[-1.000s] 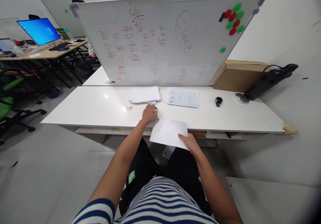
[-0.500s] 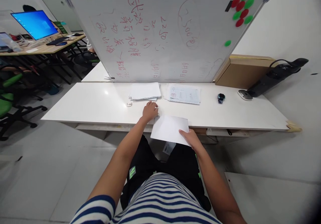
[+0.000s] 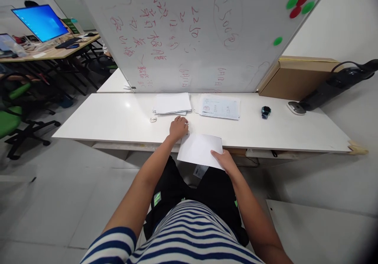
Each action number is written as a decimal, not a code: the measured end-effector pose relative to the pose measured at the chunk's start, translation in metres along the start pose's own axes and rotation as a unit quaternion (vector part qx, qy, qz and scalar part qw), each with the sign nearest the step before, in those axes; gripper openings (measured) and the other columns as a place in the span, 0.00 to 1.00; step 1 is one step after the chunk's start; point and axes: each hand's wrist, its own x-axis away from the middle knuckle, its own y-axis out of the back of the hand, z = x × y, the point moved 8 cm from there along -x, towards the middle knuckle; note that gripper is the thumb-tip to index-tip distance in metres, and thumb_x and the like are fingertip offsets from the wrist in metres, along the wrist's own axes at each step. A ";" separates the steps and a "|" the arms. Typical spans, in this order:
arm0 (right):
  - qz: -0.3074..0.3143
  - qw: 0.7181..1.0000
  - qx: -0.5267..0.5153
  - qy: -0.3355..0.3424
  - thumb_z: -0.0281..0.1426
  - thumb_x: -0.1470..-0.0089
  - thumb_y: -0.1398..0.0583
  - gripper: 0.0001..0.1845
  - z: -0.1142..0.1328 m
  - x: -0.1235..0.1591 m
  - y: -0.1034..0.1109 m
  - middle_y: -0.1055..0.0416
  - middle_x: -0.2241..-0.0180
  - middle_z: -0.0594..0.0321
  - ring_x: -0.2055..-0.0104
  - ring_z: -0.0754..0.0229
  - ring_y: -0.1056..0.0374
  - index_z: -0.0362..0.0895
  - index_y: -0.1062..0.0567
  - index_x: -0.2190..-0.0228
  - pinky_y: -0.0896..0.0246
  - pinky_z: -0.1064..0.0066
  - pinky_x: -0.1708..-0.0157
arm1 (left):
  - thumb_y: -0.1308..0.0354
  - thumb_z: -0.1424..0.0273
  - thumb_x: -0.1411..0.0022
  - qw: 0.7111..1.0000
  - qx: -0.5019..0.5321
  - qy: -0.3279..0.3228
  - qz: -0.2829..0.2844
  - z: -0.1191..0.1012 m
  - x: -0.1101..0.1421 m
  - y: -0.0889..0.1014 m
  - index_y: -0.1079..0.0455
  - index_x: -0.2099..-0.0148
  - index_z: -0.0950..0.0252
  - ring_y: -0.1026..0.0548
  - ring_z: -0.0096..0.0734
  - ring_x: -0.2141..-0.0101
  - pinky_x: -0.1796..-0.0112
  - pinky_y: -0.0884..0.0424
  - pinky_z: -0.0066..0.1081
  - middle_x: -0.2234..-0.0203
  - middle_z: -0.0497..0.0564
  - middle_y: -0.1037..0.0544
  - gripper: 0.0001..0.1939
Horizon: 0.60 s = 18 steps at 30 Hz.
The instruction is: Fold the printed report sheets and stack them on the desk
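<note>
My right hand (image 3: 223,160) grips a white sheet of paper (image 3: 199,147) at its lower right, thumb on top and the other fingers hidden underneath. The sheet, perhaps more than one, tilts over the desk's front edge. Beside its upper left corner, my left hand (image 3: 178,128) lies on the white desk (image 3: 118,122), fingers loosely bent and slightly apart; nothing shows in them. A stack of white papers (image 3: 173,103) is just beyond that hand. Right of the stack lies a pile of printed sheets (image 3: 220,107) with a red stamp mark.
A small white ring-shaped item (image 3: 152,119) sits left of the stack. Towards the right are a dark watch (image 3: 265,112), a computer mouse (image 3: 296,108), a black bottle (image 3: 339,83) and a cardboard box (image 3: 298,77). A whiteboard (image 3: 195,39) stands at the desk's back.
The head view has shifted slightly, so the whiteboard sits higher in the picture and the box lies further right. Both hands and the held sheet keep nearly the same positions.
</note>
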 end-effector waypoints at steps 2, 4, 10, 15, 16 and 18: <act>0.006 1.000 -0.010 0.001 0.38 0.57 0.36 0.23 -0.002 -0.002 -0.001 0.23 0.64 0.48 0.66 0.52 0.26 0.32 0.23 0.62 0.35 0.71 0.72 | 0.56 0.73 0.39 1.000 -0.008 -0.002 0.004 -0.001 0.000 -0.002 0.35 0.53 0.59 0.46 0.41 0.39 0.46 0.41 0.44 0.48 0.51 0.30 0.14; 0.006 1.000 -0.016 0.003 0.38 0.57 0.36 0.23 -0.004 -0.003 -0.001 0.23 0.64 0.49 0.66 0.52 0.26 0.33 0.23 0.63 0.35 0.71 0.72 | 0.57 0.73 0.38 1.000 -0.019 -0.006 0.011 -0.002 -0.001 -0.004 0.35 0.52 0.59 0.47 0.42 0.38 0.45 0.42 0.45 0.47 0.52 0.30 0.15; -0.007 1.000 -0.006 -0.008 0.38 0.58 0.35 0.21 -0.009 -0.002 -0.002 0.22 0.65 0.50 0.65 0.51 0.26 0.34 0.22 0.64 0.35 0.72 0.72 | 0.58 0.73 0.37 0.998 -0.043 -0.019 0.038 -0.004 -0.003 -0.011 0.34 0.52 0.58 0.48 0.41 0.38 0.42 0.49 0.47 0.47 0.51 0.31 0.15; -0.015 1.000 -0.012 -0.015 0.38 0.57 0.35 0.22 -0.014 -0.002 -0.004 0.23 0.64 0.50 0.63 0.51 0.26 0.34 0.22 0.64 0.35 0.73 0.71 | 0.58 0.72 0.36 0.998 -0.041 -0.025 0.038 -0.006 -0.004 -0.012 0.34 0.53 0.59 0.48 0.42 0.38 0.41 0.54 0.49 0.46 0.52 0.32 0.15; -0.015 1.000 -0.012 -0.016 0.38 0.57 0.35 0.22 -0.015 -0.002 -0.005 0.23 0.64 0.49 0.63 0.51 0.26 0.34 0.23 0.64 0.35 0.73 0.71 | 0.58 0.72 0.36 0.998 -0.038 -0.024 0.035 -0.006 -0.004 -0.012 0.34 0.53 0.59 0.48 0.42 0.38 0.41 0.54 0.49 0.46 0.52 0.32 0.15; -0.013 1.000 -0.012 -0.019 0.39 0.57 0.36 0.22 -0.016 -0.001 -0.006 0.23 0.64 0.49 0.64 0.51 0.26 0.34 0.23 0.64 0.36 0.73 0.72 | 0.58 0.73 0.37 0.999 -0.030 -0.018 0.032 -0.004 -0.004 -0.012 0.34 0.52 0.58 0.48 0.42 0.38 0.41 0.54 0.49 0.47 0.51 0.31 0.15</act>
